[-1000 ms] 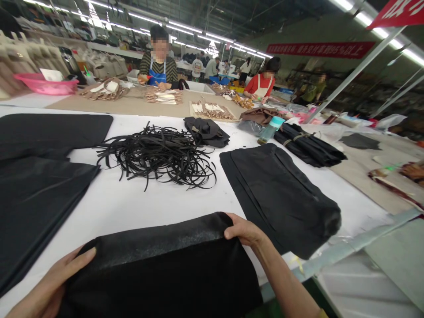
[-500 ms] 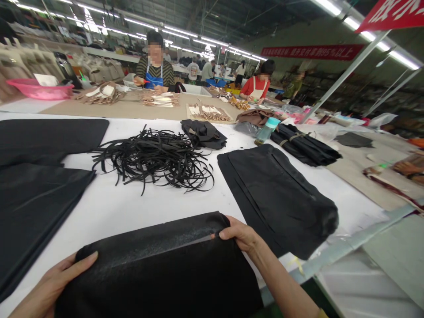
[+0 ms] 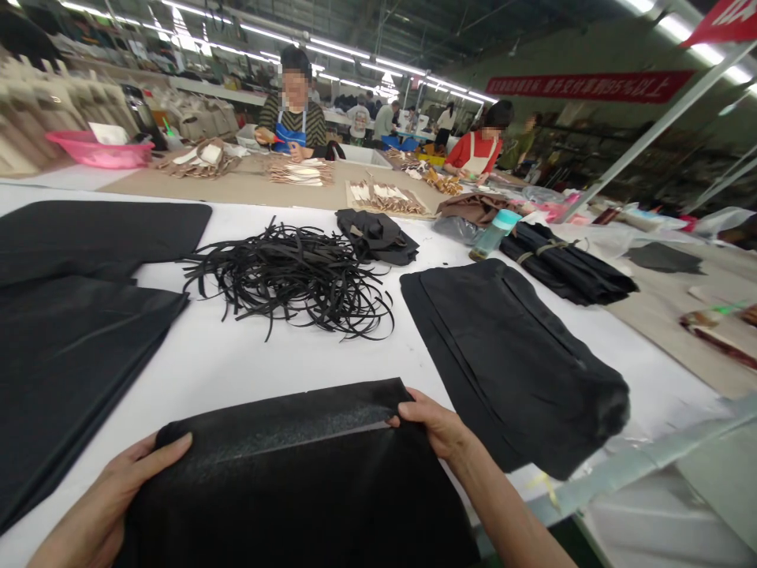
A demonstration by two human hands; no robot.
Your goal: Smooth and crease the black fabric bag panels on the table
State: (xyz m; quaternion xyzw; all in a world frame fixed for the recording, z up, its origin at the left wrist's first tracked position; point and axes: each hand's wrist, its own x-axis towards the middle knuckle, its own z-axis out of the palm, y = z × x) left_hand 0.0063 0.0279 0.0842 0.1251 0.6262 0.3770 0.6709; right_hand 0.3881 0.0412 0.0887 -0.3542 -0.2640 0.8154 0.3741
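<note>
A black leather-like panel spans the space between my two hands at the near edge of the table. Its upper border shows a slit with a paler strip along it. My left hand grips the panel's left upper corner, thumb on top and fingers behind. At the right upper corner my right hand pinches the panel, with a fingertip showing through the end of the slit. The panel's lower part runs out of view.
Beyond the panel lies a tangle of thin black strips on the white table. Black panels are stacked on the right, larger black sheets on the left. A bottle stands further back. Two people work across the table.
The whole scene has shifted slightly to the right in view. Both hands keep their hold on the black panel, which looks much the same.
</note>
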